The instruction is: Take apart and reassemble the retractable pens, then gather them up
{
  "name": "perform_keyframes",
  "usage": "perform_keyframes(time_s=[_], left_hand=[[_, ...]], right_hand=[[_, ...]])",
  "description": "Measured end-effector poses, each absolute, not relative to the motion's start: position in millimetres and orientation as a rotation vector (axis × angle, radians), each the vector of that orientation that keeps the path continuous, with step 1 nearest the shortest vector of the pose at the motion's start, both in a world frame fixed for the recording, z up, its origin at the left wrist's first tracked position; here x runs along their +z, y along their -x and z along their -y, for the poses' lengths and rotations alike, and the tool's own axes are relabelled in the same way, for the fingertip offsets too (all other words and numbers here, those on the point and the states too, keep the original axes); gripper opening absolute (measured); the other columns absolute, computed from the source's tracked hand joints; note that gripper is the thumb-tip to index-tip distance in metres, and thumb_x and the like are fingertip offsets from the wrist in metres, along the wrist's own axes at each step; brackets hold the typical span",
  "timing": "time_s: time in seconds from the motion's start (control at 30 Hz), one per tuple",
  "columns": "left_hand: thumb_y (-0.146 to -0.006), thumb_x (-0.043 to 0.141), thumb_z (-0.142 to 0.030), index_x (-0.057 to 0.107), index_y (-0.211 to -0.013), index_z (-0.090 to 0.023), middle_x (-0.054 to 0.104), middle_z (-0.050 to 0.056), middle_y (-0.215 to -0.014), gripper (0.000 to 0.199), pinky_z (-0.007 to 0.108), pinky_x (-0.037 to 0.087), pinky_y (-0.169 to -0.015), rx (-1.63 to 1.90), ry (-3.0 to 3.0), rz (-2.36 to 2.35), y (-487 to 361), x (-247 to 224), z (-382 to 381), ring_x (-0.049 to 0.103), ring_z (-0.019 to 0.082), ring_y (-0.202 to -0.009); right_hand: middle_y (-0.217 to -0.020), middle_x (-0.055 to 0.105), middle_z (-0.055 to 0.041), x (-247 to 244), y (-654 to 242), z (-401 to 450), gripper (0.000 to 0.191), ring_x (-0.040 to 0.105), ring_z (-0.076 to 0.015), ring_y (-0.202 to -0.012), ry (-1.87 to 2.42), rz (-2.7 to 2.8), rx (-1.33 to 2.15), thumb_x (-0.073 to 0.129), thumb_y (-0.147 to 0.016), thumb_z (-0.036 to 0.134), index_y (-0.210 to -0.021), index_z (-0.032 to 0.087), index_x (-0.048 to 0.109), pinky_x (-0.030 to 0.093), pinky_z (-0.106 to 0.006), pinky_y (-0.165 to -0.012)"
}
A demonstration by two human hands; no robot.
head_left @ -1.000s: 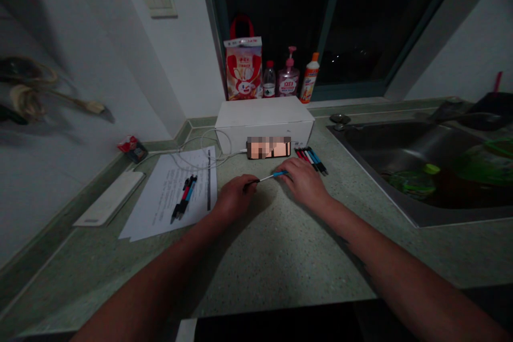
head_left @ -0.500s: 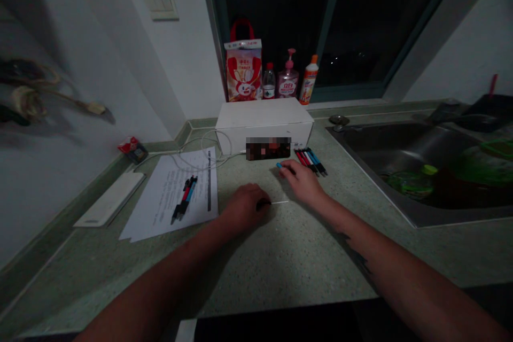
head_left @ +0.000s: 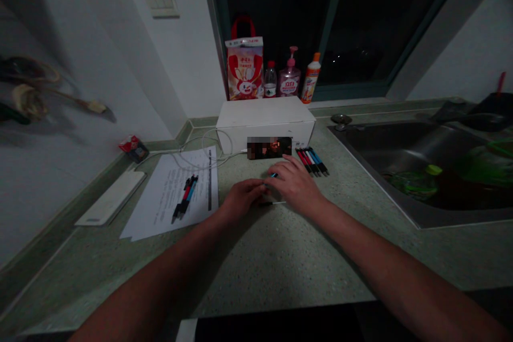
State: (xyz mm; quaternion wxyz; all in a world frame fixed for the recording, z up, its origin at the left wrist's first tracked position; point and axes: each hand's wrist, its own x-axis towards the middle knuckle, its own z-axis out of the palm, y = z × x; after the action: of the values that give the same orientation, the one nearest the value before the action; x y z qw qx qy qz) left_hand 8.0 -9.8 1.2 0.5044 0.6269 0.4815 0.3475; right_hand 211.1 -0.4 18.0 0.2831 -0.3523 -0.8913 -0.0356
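My right hand [head_left: 294, 184] is closed round a small blue piece [head_left: 274, 175], above the middle of the counter. Close against its fingertips, my left hand [head_left: 242, 196] has its thumb and fingers pinched together; what they hold, if anything, is too small to name. Below the hands a thin white stick [head_left: 279, 203] with a dark part lies on the counter. Behind them a phone [head_left: 269, 148] leans on a white box [head_left: 264, 115], with a cable in it. Several pens [head_left: 311, 162] lie side by side right of the phone.
Printed sheets [head_left: 160, 197] with pens [head_left: 185, 199] on them lie to the left, beside a flat white object [head_left: 111, 197]. The sink [head_left: 385, 192] is on the right. A bag [head_left: 245, 69] and bottles [head_left: 289, 77] stand behind the box.
My right hand has moved left and nearer with the blue piece, meeting my left hand. My left hand has lifted off the dark end of the thin stick, which now lies on the counter.
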Motion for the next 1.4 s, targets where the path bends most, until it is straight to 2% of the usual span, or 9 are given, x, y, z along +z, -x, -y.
perform_keyframes(time_s=[0.1, 0.2, 0.3, 0.43, 0.57, 0.73, 0.97, 1.2, 1.4], left_hand=[[-0.089, 0.065, -0.040, 0.077, -0.095, -0.019, 0.079, 0.003, -0.086, 0.026, 0.027, 0.053, -0.060, 0.863, -1.502, -1.198, -6, -1, 8, 0.065, 0.015, -0.065], [-0.090, 0.066, -0.039, 0.077, -0.092, -0.018, 0.079, 0.003, -0.084, 0.024, 0.028, 0.053, -0.061, 0.888, -1.487, -1.251, -3, -3, 5, 0.065, 0.015, -0.065], [-0.091, 0.066, -0.033, 0.077, -0.097, -0.019, 0.079, 0.005, -0.089, 0.018, 0.032, 0.056, -0.072, 0.909, -1.603, -1.351, 0, -5, 2, 0.070, 0.019, -0.076], [-0.091, 0.066, -0.020, 0.079, -0.099, -0.021, 0.077, 0.006, -0.097, 0.015, 0.037, 0.054, -0.089, 0.841, -2.058, -1.435, 2, -9, 1, 0.069, 0.023, -0.094], [-0.089, 0.067, -0.016, 0.079, -0.101, -0.022, 0.074, 0.005, -0.093, 0.018, 0.036, 0.053, -0.087, 0.686, -2.264, -1.458, 1, -13, 0, 0.067, 0.023, -0.092], [-0.088, 0.068, -0.015, 0.079, -0.097, -0.022, 0.072, 0.006, -0.091, 0.015, 0.036, 0.052, -0.081, 0.672, -2.280, -1.471, 1, -14, -2, 0.065, 0.023, -0.086], [-0.086, 0.070, -0.017, 0.078, -0.090, -0.023, 0.070, 0.004, -0.087, 0.011, 0.035, 0.050, -0.079, 0.704, -2.254, -1.479, -1, -14, -2, 0.065, 0.023, -0.085], [-0.088, 0.068, -0.018, 0.078, -0.089, -0.023, 0.070, 0.005, -0.086, 0.010, 0.034, 0.049, -0.076, 0.699, -2.265, -1.514, 0, -12, 0, 0.064, 0.022, -0.082], [-0.091, 0.068, -0.028, 0.076, -0.093, -0.020, 0.070, 0.006, -0.090, 0.011, 0.035, 0.049, -0.077, 0.588, -2.355, -1.417, -1, 5, 14, 0.064, 0.022, -0.084]], right_hand=[[-0.108, 0.071, -0.0049, 18, -210, 0, 0.024, 0.061, -0.0248, -0.111, 0.964, 2.370, -0.081, 0.059, -0.100, 0.016, -0.109, 0.030, 0.076, 0.030, -0.058, -0.120], [-0.106, 0.074, -0.0080, 16, -211, -1, 0.022, 0.064, -0.0260, -0.106, 1.060, 2.326, -0.020, 0.059, -0.101, 0.021, -0.114, 0.026, 0.075, 0.042, -0.052, -0.111], [-0.112, 0.076, -0.0116, 10, -212, -2, 0.026, 0.068, -0.0277, -0.104, 1.250, 2.191, 0.119, 0.055, -0.103, 0.027, -0.122, 0.021, 0.072, 0.050, -0.045, -0.097], [-0.115, 0.076, -0.0113, -1, -214, -7, 0.026, 0.070, -0.0267, -0.103, 1.408, 2.118, 0.247, 0.053, -0.104, 0.027, -0.120, 0.021, 0.073, 0.053, -0.040, -0.090], [-0.106, 0.075, -0.0098, -10, -215, -13, 0.019, 0.068, -0.0258, -0.102, 1.375, 2.290, 0.219, 0.061, -0.100, 0.025, -0.111, 0.021, 0.076, 0.052, -0.039, -0.090], [-0.108, 0.073, -0.0110, -12, -216, -13, 0.018, 0.066, -0.0277, -0.104, 1.334, 2.353, 0.159, 0.068, -0.095, 0.023, -0.111, 0.020, 0.076, 0.051, -0.041, -0.091], [-0.101, 0.071, -0.0107, -9, -217, -12, 0.012, 0.065, -0.0264, -0.100, 1.371, 2.364, 0.140, 0.067, -0.094, 0.019, -0.101, 0.020, 0.077, 0.050, -0.039, -0.089], [-0.103, 0.072, -0.0105, -11, -206, -12, 0.014, 0.064, -0.0262, -0.102, 1.272, 2.415, 0.165, 0.066, -0.097, 0.021, -0.105, 0.019, 0.076, 0.049, -0.039, -0.090], [-0.107, 0.072, -0.0105, -3, -216, -12, 0.019, 0.064, -0.0259, -0.105, 1.246, 2.308, 0.154, 0.061, -0.100, 0.025, -0.112, 0.019, 0.074, 0.049, -0.039, -0.094]])
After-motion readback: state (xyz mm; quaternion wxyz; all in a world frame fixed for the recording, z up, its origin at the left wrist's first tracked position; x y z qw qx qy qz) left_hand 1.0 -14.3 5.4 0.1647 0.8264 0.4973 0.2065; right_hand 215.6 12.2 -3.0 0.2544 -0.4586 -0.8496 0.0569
